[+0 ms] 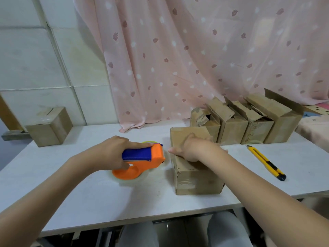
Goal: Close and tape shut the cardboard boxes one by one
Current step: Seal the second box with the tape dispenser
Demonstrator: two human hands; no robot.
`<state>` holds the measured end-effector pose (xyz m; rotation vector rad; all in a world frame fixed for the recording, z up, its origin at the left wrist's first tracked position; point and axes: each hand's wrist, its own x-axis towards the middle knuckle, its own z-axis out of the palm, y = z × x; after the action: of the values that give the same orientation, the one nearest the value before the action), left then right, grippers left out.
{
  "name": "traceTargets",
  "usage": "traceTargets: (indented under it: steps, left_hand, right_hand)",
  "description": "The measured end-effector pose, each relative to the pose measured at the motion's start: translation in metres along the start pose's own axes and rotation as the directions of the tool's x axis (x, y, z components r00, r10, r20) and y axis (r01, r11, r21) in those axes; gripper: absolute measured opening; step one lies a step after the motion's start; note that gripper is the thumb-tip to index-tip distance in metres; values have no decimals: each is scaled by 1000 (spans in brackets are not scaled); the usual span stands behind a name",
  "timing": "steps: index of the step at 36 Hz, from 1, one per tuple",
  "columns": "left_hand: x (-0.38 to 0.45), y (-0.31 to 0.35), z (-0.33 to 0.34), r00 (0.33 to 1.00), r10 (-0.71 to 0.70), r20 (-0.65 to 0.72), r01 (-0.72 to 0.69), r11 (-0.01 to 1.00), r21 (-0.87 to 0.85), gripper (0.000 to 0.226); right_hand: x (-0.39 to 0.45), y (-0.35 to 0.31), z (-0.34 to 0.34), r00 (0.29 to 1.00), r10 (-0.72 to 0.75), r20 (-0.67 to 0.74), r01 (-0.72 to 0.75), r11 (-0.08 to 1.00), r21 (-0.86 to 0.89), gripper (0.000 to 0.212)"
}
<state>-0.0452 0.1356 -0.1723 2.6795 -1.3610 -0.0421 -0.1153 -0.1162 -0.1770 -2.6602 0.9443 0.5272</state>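
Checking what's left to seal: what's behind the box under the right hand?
Behind the box pressed by the right hand stands a row of open-flapped boxes before the curtain. Their contents are hidden.

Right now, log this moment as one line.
left hand: grips tape dispenser | right hand: presses box top | open boxes: behind
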Motion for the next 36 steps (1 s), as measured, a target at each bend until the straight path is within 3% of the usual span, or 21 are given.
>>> traceTargets:
  steps: [6, 14, 18, 22, 25, 29, 31, 36]
  left_hand:
    - [4, -2, -4, 999, -15, 43, 14, 1000, 16, 90]
    - [8, 3, -5, 1000, 13, 27, -13, 1000, 17, 93]
    - [5, 2, -3, 1000, 10, 7, -10, 1000, 3, 93]
    - [6, 2, -3, 1000, -13, 18, 13, 1000, 19, 91]
    - [4, 2, -3, 999, -24, 30, 24, 999, 22, 91]
    - [1, 2, -2, 1000, -21, 16, 22, 999, -36, 92]
    - [0, 2, -1, 1000, -15, 4, 15, 998, -68, 94]
    - [0, 5, -6, 998, 27, -49, -33, 993, -112, 98]
  right_hand:
    - [17, -16, -8, 996, 12, 86, -4, 996, -90, 151]
    - [1, -18, -17, 999, 21, 47, -12, 986, -167, 132]
    - [5, -22, -18, 986, -28, 164, 72, 961, -268, 150]
    - [3, -24, -18, 977, -27, 211, 84, 960, -269, 120]
    - [-4, -24, -24, 971, -49, 235, 112, 959, -262, 121]
    - [-26, -9, -41, 969, -149, 196, 177, 975, -136, 61]
    - [-30, 3, -48, 963, -217, 160, 229, 972, -62, 42]
    - [-31, 25, -56, 961, -237, 142, 212, 962, 170, 47]
